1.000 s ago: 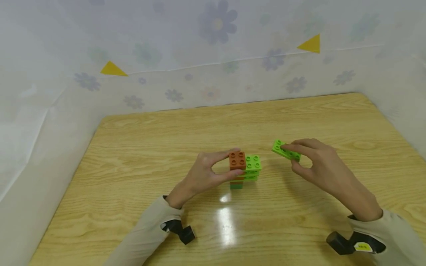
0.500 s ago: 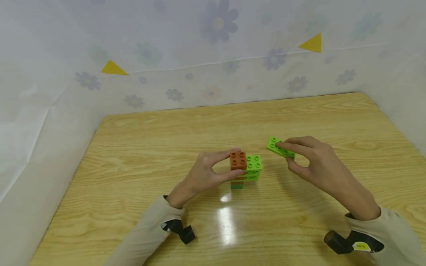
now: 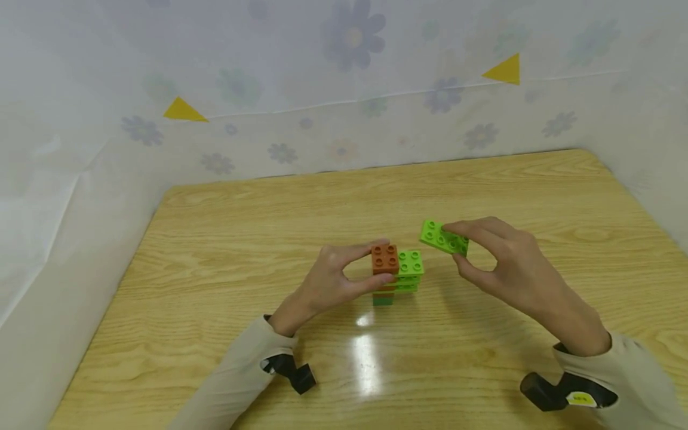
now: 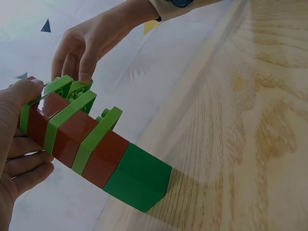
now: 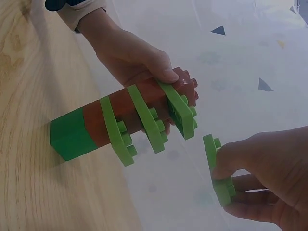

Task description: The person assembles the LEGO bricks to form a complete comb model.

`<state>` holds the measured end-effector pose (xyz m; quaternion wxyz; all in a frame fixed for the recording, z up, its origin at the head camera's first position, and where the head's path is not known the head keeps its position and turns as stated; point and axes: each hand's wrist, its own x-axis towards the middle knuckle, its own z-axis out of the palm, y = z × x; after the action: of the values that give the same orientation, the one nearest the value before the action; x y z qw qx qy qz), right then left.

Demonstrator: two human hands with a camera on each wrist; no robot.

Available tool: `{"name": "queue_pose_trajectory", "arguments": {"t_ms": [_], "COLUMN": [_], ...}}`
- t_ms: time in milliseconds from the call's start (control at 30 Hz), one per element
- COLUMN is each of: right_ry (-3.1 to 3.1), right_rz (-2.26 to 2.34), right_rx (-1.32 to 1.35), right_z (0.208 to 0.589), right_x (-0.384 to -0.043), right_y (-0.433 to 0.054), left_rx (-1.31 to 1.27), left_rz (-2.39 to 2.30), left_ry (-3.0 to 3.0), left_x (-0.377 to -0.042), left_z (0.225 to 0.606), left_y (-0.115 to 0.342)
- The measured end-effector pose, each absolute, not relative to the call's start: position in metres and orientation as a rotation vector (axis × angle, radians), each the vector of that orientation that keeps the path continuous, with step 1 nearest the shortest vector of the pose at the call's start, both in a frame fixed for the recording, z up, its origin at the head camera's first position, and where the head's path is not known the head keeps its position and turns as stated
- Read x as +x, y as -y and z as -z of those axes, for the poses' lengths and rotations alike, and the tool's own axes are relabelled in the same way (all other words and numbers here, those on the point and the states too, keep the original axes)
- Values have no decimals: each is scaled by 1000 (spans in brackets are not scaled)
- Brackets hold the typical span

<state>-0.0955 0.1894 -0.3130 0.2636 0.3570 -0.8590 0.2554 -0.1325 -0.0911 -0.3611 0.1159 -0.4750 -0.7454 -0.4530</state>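
My left hand (image 3: 334, 276) grips a tower of building blocks near its top, thumb on the near side and fingers behind. The tower stands upright on a dark green brick (image 4: 137, 177). Above that, reddish-brown bricks alternate with light green plates, which jut out to the right like shelves. A brown brick (image 3: 384, 258) with bare studs tops it. My right hand (image 3: 510, 263) pinches a loose light green plate (image 3: 430, 234) between thumb and fingers, studs up. In the right wrist view this plate (image 5: 210, 147) is apart from the tower, close beside its upper end.
Everything is over a wood-grain table (image 3: 258, 227), with a bright light reflection in front of the tower. A pale floral sheet (image 3: 301, 143) hangs behind it, bearing yellow triangles (image 3: 504, 70). Each wrist wears a black camera mount (image 3: 301, 378).
My right hand has carried the light green plate leftward and slightly away from me, closer to the tower. The left hand and the tower have stayed in place.
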Motion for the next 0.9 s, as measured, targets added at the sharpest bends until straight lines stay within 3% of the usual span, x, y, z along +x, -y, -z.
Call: {"name": "queue_pose_trajectory", "arguments": {"t_ms": [900], "right_ry": [2233], "right_rz": [-907], "right_rx": [1220], "right_z": [294], "right_x": [-90], "right_y": [-155], "left_rx": [-1427], "left_rz": [1359], "left_ry": [2169], "left_x": [-133], "left_z": [361], "left_y": [90]}}
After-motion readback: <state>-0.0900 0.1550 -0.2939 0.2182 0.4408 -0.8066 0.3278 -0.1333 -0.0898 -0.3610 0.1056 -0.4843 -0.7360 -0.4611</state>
